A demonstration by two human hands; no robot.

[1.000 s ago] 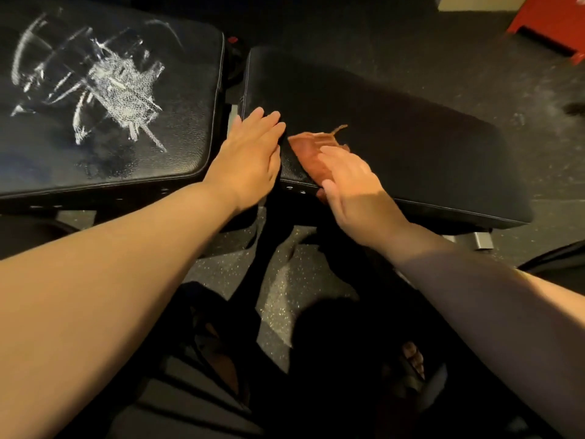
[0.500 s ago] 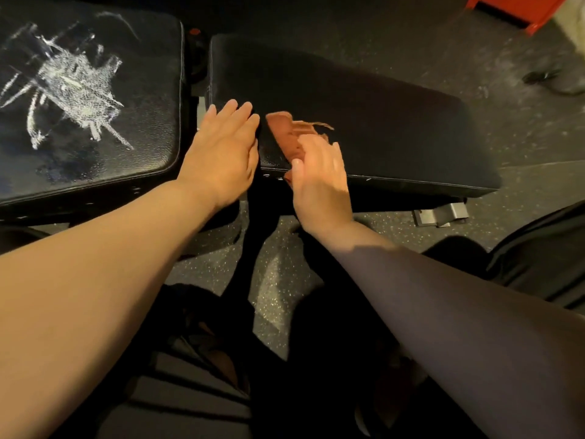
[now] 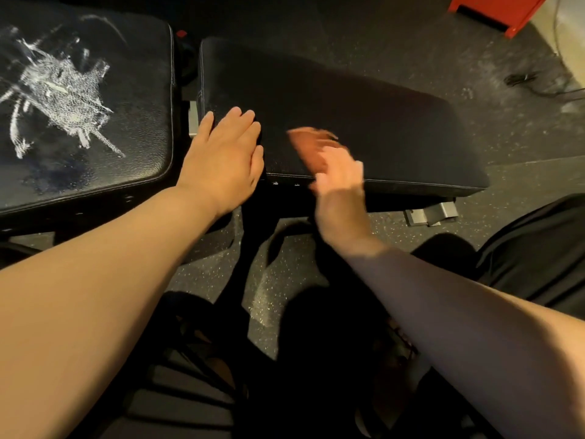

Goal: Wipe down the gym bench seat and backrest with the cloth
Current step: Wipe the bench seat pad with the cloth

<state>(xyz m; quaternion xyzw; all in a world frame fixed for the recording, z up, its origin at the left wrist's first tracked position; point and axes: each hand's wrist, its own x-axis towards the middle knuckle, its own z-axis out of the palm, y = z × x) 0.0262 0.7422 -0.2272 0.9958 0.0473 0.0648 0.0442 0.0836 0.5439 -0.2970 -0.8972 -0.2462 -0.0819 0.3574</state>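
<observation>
The left hand [image 3: 226,153] lies flat on the near left corner of the smooth black vinyl bench pad [image 3: 364,115], fingers straight and pressed together. The right hand [image 3: 340,182] rests on a crumpled rust-brown cloth [image 3: 311,144] at the pad's near edge. It is too blurred to tell whether its fingers lie flat or pinch the fabric. Across a narrow gap to the left sits a second pad [image 3: 136,99], grained like leather and smeared with white streaks [image 3: 60,90]. Below is speckled rubber flooring [image 3: 285,280] and a grey metal foot [image 3: 432,213].
</observation>
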